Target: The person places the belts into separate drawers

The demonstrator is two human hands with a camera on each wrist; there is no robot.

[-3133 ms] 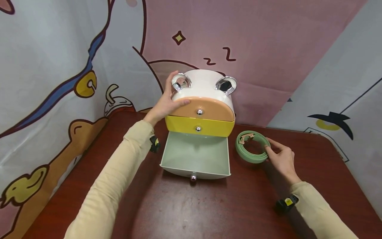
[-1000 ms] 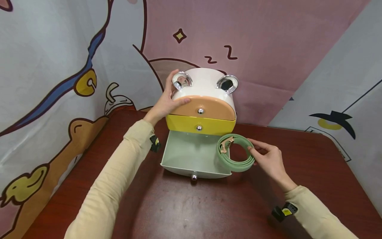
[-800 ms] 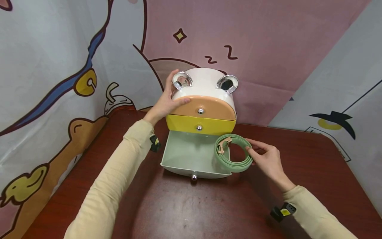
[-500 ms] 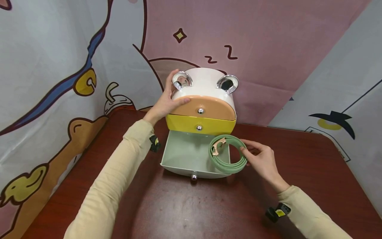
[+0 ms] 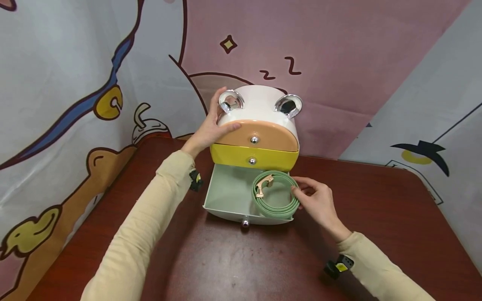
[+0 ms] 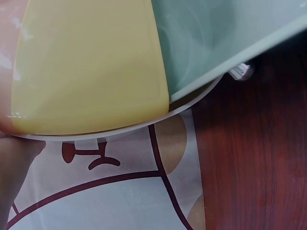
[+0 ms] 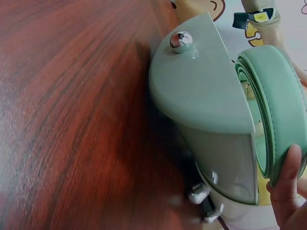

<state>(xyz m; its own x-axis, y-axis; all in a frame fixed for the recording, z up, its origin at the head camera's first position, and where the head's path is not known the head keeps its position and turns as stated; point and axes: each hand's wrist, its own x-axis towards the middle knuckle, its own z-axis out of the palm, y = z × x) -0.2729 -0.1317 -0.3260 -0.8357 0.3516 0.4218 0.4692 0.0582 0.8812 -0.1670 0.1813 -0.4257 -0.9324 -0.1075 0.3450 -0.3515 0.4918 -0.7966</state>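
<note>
A small frog-faced drawer box stands at the back of the table, with its green bottom drawer pulled out. My left hand grips the box's upper left side, thumb across the orange top drawer and fingers behind the silver eye. A coiled green belt with a gold buckle is pinched at its right edge by my right hand. The belt hangs over the right half of the open drawer. In the right wrist view, the belt is above the drawer's rim, apart from its floor.
The yellow middle drawer is closed. A round silver knob sticks out from the open drawer's front. The brown wooden table extends to both sides. A printed cartoon cloth hangs behind it.
My right hand has carried the belt leftward from the table beside the box to above the open drawer. My left hand has kept its hold on the box.
</note>
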